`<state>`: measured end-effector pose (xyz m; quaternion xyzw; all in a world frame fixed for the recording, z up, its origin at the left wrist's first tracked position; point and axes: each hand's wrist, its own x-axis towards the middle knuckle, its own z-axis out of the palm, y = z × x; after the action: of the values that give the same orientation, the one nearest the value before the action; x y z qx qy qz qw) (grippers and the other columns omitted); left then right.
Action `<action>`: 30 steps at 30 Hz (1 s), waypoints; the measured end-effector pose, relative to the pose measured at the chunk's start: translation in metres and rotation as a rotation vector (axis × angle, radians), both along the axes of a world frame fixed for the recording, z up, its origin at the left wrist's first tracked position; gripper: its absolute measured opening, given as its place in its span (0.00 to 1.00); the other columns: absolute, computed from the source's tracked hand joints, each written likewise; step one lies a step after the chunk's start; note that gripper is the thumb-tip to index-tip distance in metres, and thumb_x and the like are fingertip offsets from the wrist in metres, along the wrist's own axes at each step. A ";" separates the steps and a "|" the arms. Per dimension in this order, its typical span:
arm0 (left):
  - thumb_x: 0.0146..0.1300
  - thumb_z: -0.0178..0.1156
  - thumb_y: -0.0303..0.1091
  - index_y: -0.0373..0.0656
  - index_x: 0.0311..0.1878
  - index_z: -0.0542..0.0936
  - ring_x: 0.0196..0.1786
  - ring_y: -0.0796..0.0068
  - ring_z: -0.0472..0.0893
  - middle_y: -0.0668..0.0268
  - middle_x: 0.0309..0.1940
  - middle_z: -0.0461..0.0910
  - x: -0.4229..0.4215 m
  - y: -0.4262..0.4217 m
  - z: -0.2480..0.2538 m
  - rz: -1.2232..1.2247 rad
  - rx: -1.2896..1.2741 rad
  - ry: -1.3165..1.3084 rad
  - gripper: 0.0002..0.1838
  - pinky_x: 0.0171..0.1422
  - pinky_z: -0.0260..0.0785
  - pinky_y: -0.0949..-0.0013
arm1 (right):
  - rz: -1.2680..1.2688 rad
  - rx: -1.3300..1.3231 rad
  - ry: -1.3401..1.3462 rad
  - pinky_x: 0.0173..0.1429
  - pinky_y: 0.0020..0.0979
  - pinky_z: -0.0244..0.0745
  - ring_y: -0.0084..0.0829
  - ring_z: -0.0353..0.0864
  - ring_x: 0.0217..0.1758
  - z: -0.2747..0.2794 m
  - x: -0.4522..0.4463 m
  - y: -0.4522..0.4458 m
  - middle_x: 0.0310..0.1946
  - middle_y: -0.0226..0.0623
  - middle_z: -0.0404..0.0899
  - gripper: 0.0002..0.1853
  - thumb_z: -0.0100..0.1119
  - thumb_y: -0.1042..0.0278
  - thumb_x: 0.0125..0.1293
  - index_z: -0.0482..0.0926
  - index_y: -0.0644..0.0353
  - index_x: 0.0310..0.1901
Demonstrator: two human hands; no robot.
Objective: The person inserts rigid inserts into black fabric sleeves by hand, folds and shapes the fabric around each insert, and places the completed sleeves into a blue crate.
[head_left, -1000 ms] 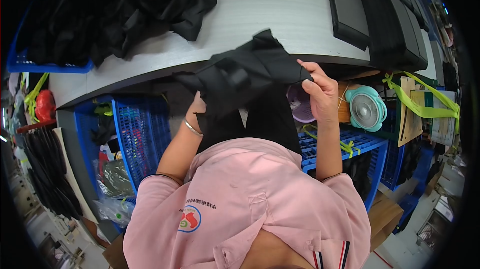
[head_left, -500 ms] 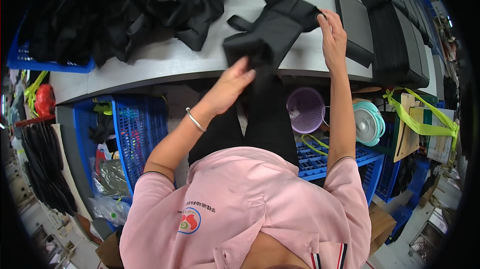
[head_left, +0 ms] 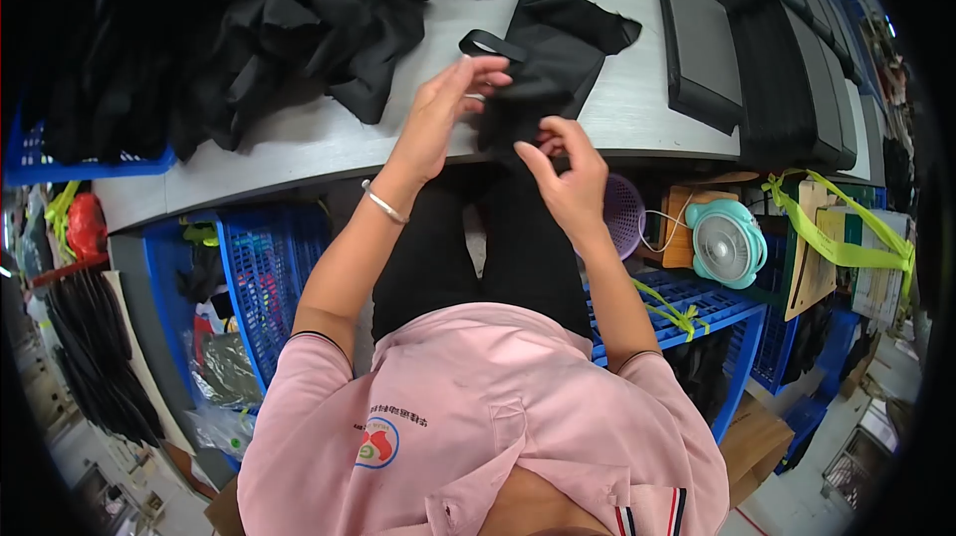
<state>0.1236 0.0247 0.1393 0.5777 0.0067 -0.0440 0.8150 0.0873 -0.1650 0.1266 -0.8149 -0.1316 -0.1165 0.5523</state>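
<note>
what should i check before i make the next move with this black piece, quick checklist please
1. Black piece resting on the table: ok, it lies near the front edge.
2. Piece lying smooth: not ok, its far end looks folded and creased.
3. Loop in sight: ok, it sticks out on the piece's left side.
4. Piece apart from the fabric pile and the flat black panel: ok, bare table shows on both sides.
5. Left hand touching the piece: cannot tell, the fingers are over its left edge.
6. Right hand gripping the piece: not ok, thumb and fingers are apart.
</note>
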 end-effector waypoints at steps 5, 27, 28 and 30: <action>0.72 0.58 0.44 0.40 0.51 0.84 0.42 0.85 0.76 0.71 0.39 0.82 0.012 -0.006 -0.003 -0.352 0.140 0.069 0.17 0.49 0.68 0.79 | -0.145 -0.278 0.060 0.38 0.42 0.76 0.52 0.83 0.37 -0.022 0.022 0.004 0.33 0.42 0.82 0.09 0.65 0.68 0.59 0.77 0.59 0.38; 0.54 0.67 0.19 0.40 0.31 0.76 0.28 0.88 0.70 0.75 0.29 0.72 0.027 -0.002 0.008 0.399 0.840 -0.443 0.09 0.32 0.64 0.79 | -0.308 -0.091 0.067 0.32 0.29 0.71 0.28 0.75 0.24 0.004 0.048 -0.035 0.26 0.34 0.76 0.03 0.61 0.77 0.58 0.77 0.62 0.33; 0.55 0.67 0.19 0.40 0.32 0.76 0.27 0.89 0.70 0.75 0.29 0.72 0.021 -0.005 0.002 0.411 0.799 -0.396 0.09 0.32 0.63 0.80 | -0.357 -0.101 -0.024 0.32 0.27 0.71 0.23 0.74 0.24 0.006 0.048 -0.037 0.25 0.33 0.75 0.02 0.59 0.79 0.59 0.77 0.63 0.34; 0.60 0.68 0.24 0.40 0.35 0.75 0.25 0.92 0.69 0.78 0.26 0.74 0.010 -0.015 -0.009 0.336 0.628 -0.218 0.08 0.31 0.63 0.82 | -0.408 -0.073 0.026 0.33 0.28 0.72 0.26 0.76 0.23 0.006 0.044 -0.033 0.26 0.36 0.78 0.04 0.62 0.74 0.64 0.77 0.63 0.37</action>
<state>0.1333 0.0096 0.1302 0.7917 0.0278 0.1565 0.5899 0.1317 -0.1976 0.1325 -0.8457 0.0392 -0.2105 0.4889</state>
